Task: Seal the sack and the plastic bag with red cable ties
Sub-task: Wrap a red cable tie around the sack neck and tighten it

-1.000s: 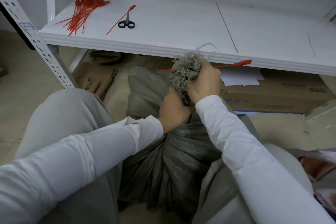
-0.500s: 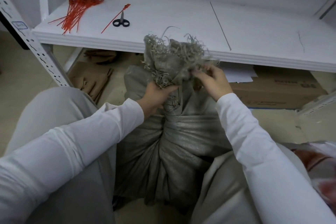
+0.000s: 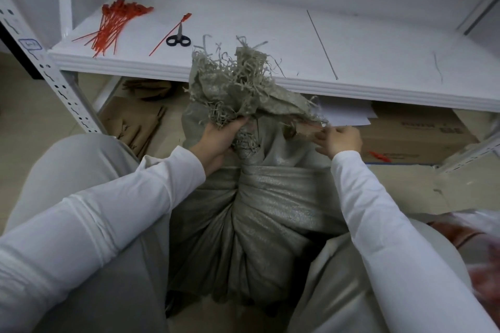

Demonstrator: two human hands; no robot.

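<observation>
Head view: a grey woven sack [image 3: 259, 224] stands in the middle of the frame, between the person's knees. Its frayed mouth is gathered into a bunch that rises in front of the edge of the white shelf [image 3: 270, 35].

The left hand [image 3: 219, 134] grips the neck of the sack just below the frayed bunch, with its fingers curled round the fabric. The right hand [image 3: 339, 139] is at centre right, its fingertips at the flared right edge of the mouth. Blur hides whether they pinch the cloth or only touch it.

At upper left a bundle of red ties [image 3: 113, 24] lies on the shelf. Just right of the bundle a single tie [image 3: 167, 38] lies slantwise, touching black scissors [image 3: 178, 40].

Under the shelf, at right, is a cardboard box [image 3: 419, 138] with white papers [image 3: 349, 116] on top. A loose tie [image 3: 380, 156] lies on the box near its front edge, well apart from both hands.

The plastic bag [image 3: 484, 240] shows at the right edge of the frame. It is blurred, with something reddish inside.
</observation>
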